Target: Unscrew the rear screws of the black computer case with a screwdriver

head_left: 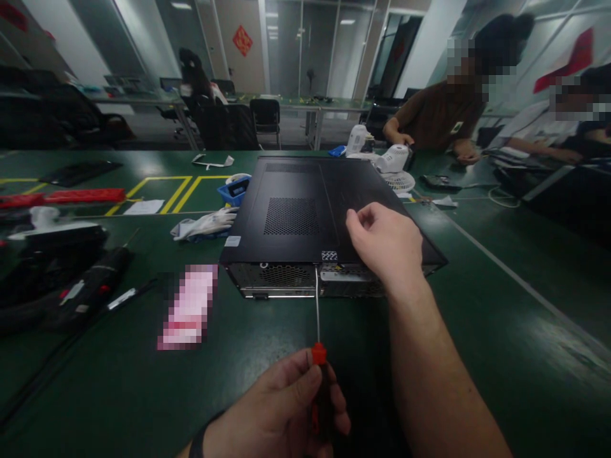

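A black desktop computer case (305, 210) lies flat on the green table, its rear panel turned towards me. My left hand (300, 401) is wrapped around the handle of a screwdriver (318, 318) with a red and black grip. Its long shaft points away from me, and the tip meets the rear panel just under the top cover's edge, near the middle. My right hand (389, 238) rests on the right side of the cover with its fingers curled in. Whether anything is inside those curled fingers is hidden.
Left of the case lie white work gloves (205, 222), a blue bin (233, 189) and a blurred-out pink item (188, 307). A black power tool (95, 286) lies further left. Behind the case stand white fans (394, 159). A person in brown (429, 114) works across the table.
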A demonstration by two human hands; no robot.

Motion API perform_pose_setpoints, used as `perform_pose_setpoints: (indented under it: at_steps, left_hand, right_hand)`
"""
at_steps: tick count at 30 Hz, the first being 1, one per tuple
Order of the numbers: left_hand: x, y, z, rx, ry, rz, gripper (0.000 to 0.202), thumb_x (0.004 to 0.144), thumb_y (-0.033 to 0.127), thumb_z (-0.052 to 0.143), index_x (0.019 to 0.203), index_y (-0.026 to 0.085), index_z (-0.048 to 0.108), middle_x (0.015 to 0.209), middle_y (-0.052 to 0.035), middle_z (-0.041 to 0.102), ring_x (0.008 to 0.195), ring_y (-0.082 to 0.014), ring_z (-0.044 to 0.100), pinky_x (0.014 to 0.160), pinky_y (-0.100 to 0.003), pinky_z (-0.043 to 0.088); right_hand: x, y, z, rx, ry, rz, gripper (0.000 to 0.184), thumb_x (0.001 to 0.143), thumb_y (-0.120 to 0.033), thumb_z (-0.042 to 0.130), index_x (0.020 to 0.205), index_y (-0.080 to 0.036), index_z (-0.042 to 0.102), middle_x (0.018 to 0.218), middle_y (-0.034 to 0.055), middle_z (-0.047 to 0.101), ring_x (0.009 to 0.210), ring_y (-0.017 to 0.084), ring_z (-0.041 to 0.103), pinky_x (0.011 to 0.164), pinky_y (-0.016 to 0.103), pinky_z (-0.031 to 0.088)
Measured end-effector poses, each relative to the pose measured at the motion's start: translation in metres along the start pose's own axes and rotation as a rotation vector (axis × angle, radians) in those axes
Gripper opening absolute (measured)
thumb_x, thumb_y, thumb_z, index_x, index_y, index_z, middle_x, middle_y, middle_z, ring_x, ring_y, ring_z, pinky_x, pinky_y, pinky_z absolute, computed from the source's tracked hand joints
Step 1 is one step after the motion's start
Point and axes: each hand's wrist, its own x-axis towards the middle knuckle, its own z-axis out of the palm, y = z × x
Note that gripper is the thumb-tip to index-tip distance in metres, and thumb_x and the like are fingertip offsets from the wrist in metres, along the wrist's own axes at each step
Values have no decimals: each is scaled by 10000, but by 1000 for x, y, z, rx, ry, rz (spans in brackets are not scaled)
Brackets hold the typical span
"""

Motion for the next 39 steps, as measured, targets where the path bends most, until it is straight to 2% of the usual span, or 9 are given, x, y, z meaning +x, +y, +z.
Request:
perform_pose_setpoints:
  at_steps: [4, 8, 15, 19, 24, 29, 33, 36, 39]
  left_hand:
    - [0, 1, -4, 0, -19, -22, 254, 961, 406, 624, 1035, 167, 668, 973, -75, 715, 844, -181, 741, 592, -236, 520]
    - [-1, 3, -6, -8, -12, -47, 321, 944, 448, 643, 1084, 162, 679, 906, -55, 685, 773, -146, 717, 552, -202, 453]
    - [-1, -2, -7, -8, 4, 14, 221, 910, 329, 717, 1058, 194, 625, 872, -23, 701, 736, -124, 707, 563, -206, 442]
    - [1, 0, -6, -12, 15, -15, 246, 937, 403, 667, 1017, 171, 649, 943, -57, 706, 808, -157, 726, 572, -224, 483]
    - [0, 2, -3, 0, 50, -29, 369, 882, 475, 721, 1071, 160, 691, 892, -43, 666, 746, -125, 679, 542, -205, 464]
    - [-1, 0, -2, 15, 71, 5, 345, 833, 403, 794, 1059, 169, 679, 805, -3, 625, 684, -100, 635, 520, -197, 438]
    - [0, -1, -3, -11, 58, 16, 234, 893, 378, 730, 974, 173, 652, 820, -19, 659, 695, -114, 661, 527, -205, 437]
    - [1, 0, -4, -12, 39, -26, 279, 922, 438, 680, 995, 169, 670, 902, -47, 685, 773, -137, 696, 603, -228, 477]
    - [0, 0, -6, 13, 27, -46, 346, 928, 500, 648, 1028, 174, 703, 913, -58, 691, 766, -131, 693, 607, -217, 457]
  right_hand:
    - [0, 0, 1, -11, 6, -5, 334, 930, -525, 536, 790, -260, 683, 782, 42, 721, 735, 233, 618, 626, 326, 344]
    - [0, -1, 0, -21, 10, -9, 335, 927, -526, 533, 781, -262, 680, 775, 42, 719, 736, 238, 621, 621, 328, 342]
    - [1, -2, -1, -36, 1, 8, 338, 919, -522, 534, 796, -251, 696, 782, 59, 722, 752, 242, 624, 629, 331, 357]
    - [1, -3, -1, -35, -17, 22, 342, 917, -530, 539, 794, -250, 693, 776, 63, 714, 748, 246, 618, 633, 332, 360]
    - [2, -4, -2, -37, -17, 28, 338, 915, -522, 545, 787, -243, 685, 785, 66, 717, 740, 239, 605, 638, 326, 356]
    - [2, -3, -1, -41, -14, 28, 341, 914, -526, 542, 793, -247, 697, 779, 62, 719, 726, 237, 603, 617, 330, 338]
    - [2, -2, 0, -45, -2, 9, 352, 917, -535, 533, 792, -249, 695, 793, 61, 726, 713, 233, 596, 607, 327, 323]
    - [2, -1, 1, -43, 2, 12, 350, 909, -526, 543, 789, -237, 699, 785, 71, 724, 704, 231, 590, 607, 325, 328]
    - [2, -1, 1, -37, 1, 22, 347, 901, -522, 552, 783, -232, 701, 762, 72, 713, 693, 228, 581, 609, 326, 332]
